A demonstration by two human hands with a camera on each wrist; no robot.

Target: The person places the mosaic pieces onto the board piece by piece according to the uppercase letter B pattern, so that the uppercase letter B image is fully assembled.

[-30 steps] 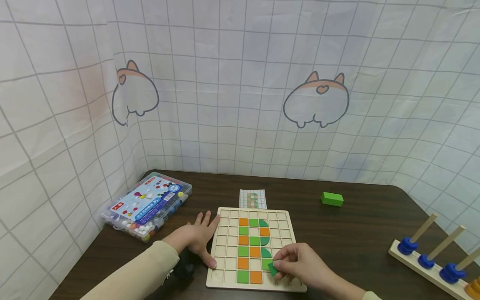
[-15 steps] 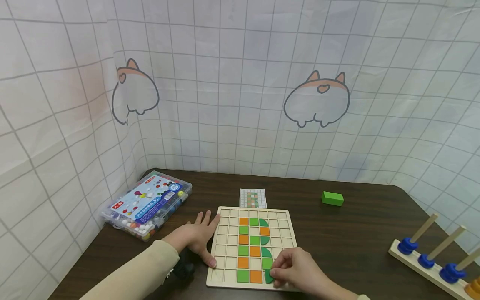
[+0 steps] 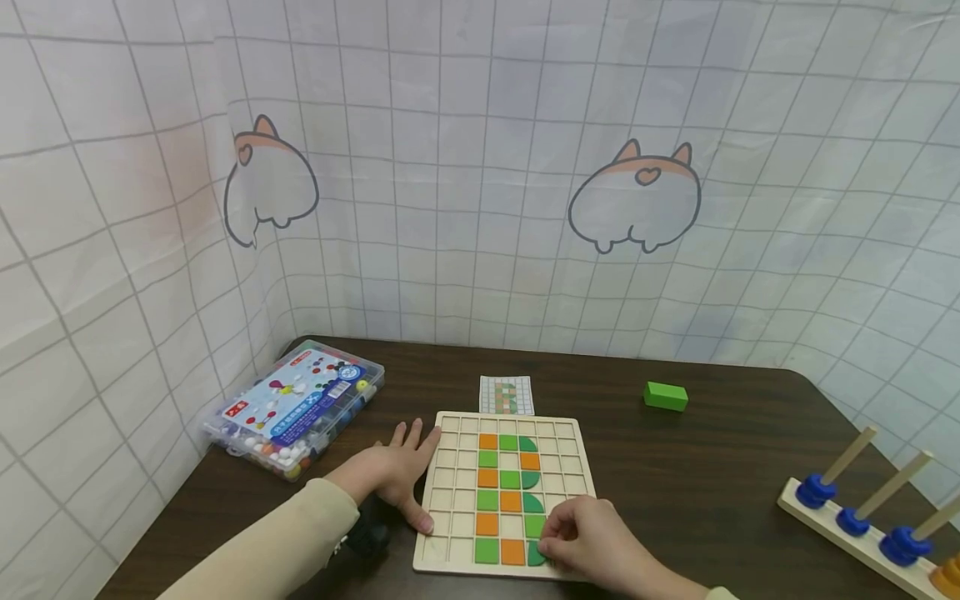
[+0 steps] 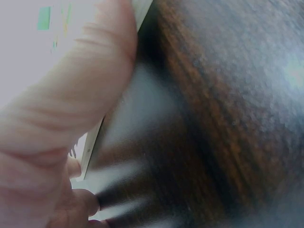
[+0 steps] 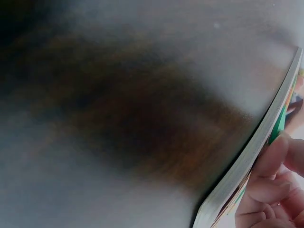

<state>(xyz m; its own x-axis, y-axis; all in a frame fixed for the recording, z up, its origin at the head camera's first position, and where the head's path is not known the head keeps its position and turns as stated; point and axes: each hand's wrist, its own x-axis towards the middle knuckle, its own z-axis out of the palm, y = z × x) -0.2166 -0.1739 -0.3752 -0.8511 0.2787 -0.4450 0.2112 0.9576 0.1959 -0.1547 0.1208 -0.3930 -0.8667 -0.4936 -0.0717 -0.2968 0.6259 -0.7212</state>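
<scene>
At the lower centre of the head view, the right hand [image 3: 596,542] pinches a green quarter-round piece [image 3: 536,553] with curled fingers, holding it in a bottom-row cell of the wooden grid board [image 3: 450,483], just right of an orange tile [image 3: 512,551]. The left hand [image 3: 393,475] lies flat, fingers straight, against the board's left edge. Toward the left of the frame sits a bead box [image 3: 296,408]; a green block [image 3: 665,396] lies right of centre.

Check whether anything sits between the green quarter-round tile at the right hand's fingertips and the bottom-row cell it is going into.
Nothing visible does. The right hand pinches the green quarter-round tile at the bottom-row cell of the wooden grid board, beside the orange tile. The fingers hide its right edge, so full seating cannot be confirmed.
</scene>
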